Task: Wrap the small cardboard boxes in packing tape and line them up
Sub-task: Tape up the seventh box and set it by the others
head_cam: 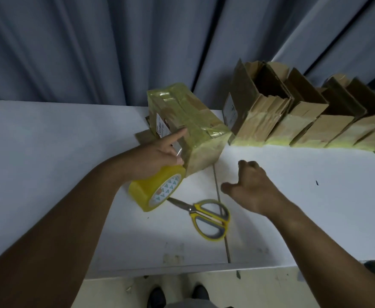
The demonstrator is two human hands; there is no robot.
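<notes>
Yellow tape roll [157, 191] mid-frame is held in the left hand [157, 155], fingers curled round it, beside the wrapped box [188, 123]. Right hand [252, 187] fingers hang loose, empty. Unheld, the box may slide and wrinkle tape.

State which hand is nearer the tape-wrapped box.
Left. The left hand, holding the tape roll, touches the tape-wrapped box with a finger; the right hand hovers apart, to its right.

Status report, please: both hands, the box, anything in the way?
Left hand holds tape roll, index finger on box. Right hand free, over table. Scissors lie near, not blocking.
</notes>
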